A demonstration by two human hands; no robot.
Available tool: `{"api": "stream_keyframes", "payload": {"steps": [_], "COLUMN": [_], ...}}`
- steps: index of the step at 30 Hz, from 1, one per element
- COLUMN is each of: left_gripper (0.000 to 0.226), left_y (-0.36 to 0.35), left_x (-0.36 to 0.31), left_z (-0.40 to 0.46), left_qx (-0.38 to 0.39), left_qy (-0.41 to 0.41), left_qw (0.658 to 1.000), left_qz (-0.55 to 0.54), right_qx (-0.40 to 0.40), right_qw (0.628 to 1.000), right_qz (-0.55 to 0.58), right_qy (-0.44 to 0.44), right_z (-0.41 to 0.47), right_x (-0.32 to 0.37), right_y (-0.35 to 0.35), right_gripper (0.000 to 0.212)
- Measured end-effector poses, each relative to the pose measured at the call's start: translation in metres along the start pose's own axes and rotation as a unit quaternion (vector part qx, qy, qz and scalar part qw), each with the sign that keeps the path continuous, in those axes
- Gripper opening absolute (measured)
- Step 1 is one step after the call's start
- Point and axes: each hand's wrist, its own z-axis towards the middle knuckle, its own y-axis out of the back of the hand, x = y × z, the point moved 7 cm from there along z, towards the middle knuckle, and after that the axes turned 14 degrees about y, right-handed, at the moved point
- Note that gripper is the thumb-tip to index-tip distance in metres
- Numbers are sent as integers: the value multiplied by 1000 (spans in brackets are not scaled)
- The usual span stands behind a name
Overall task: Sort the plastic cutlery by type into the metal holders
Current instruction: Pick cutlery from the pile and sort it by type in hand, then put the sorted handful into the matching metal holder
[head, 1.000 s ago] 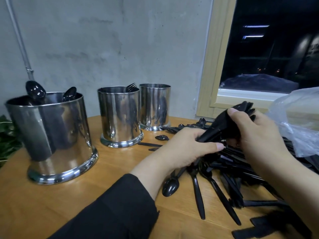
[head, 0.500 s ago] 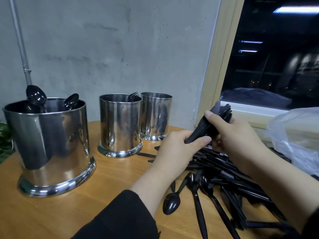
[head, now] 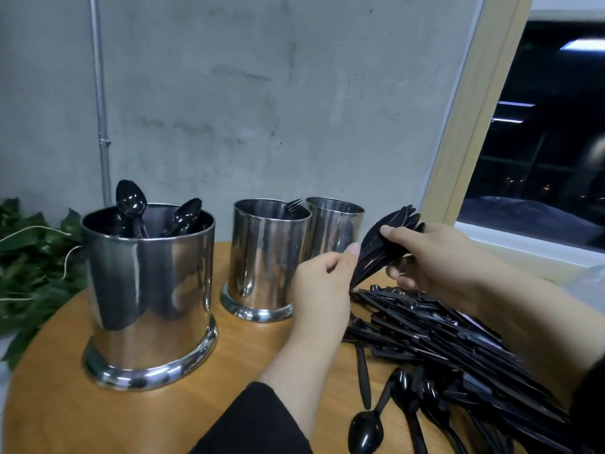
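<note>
So the round wooden worktop (head: 65, 404) has a smooth warm grain, and three shiny metal cylinders with flared bases sit on it. The big holder (head: 147, 296) on the left has two glossy black plastic spoons (head: 131, 199) poking out bowl-up, the middle holder (head: 265, 257) shows the tines of a fork (head: 292, 204) above its rim, and the far holder (head: 334, 229) is tucked just behind and touching the middle one; can't see what's in it. The right hand (head: 435, 257) grips a fanned bundle of cutlery (head: 376, 250), flat, thin, matte black pieces that look like knives, fingers curled around it with the thumb on top, held up just beside the far holder's rim. The left hand (head: 322, 283) has its fingers loosely curled, with the thumb tip resting against the lower edge of that bundle, so it's touching more than gripping. Below them sprawls the loose pile (head: 442, 339) of black cutlery across the right side of the worktop, with a few spoons at the near edge. Rough grey concrete wall behind, green leaves (head: 29, 257) off to the left, dark window on the right. Compared with half a second ago, the bundle has been carried left and closer to the holders, and the left hand has let go of its grip on it.
</note>
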Motion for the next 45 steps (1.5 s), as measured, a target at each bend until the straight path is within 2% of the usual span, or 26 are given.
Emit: {"api": "stream_keyframes", "payload": {"steps": [3,7,11,16,19,23,25,26,28,30,33,36,41,43,45], "left_gripper": [55,51,30,44,48,42,28,29,38,37,32,28,26,25,25], "left_y": [3,3,4,3,2,-1,-2,-1,4,8,11,12,12,9,6], "left_x": [0,-1,0,0,4,8,4,1,-5,-11,-13,-13,-14,-14,-13], "left_z": [2,5,13,29,35,37,37,37,40,42,43,41,36,34,32], "left_qx": [-4,-2,6,3,19,33,22,6,-27,-48,-59,-65,-69,-67,-58], "left_qy": [-4,-14,-25,-49,-46,-36,-40,-46,-63,-85,-105,-113,-127,-137,-146], "left_qw": [1000,999,999,997,996,996,997,996,995,991,985,981,979,976,972], "left_qz": [23,40,29,56,67,70,68,71,75,89,121,141,145,153,174], "right_qx": [5,11,0,-11,-5,-20,-49,-73,-132,-173,-176,-159,-126,-99,-82], "right_qw": [998,998,998,995,992,991,987,984,976,967,962,962,971,973,969], "right_qz": [60,62,57,89,117,117,122,118,89,35,-58,-126,-186,-200,-229], "right_qy": [-7,-3,35,52,39,65,92,108,148,184,201,182,83,53,37], "right_z": [6,13,23,40,46,52,58,63,75,90,122,156,191,194,192], "right_x": [-1,-3,3,-1,-12,-14,-1,9,31,45,48,33,-11,-24,-31], "right_y": [-8,-10,-7,-7,-8,-8,3,13,34,47,42,29,16,12,15], "right_gripper": [36,31,29,21,24,23,20,18,17,19,18,15,16,29,57]}}
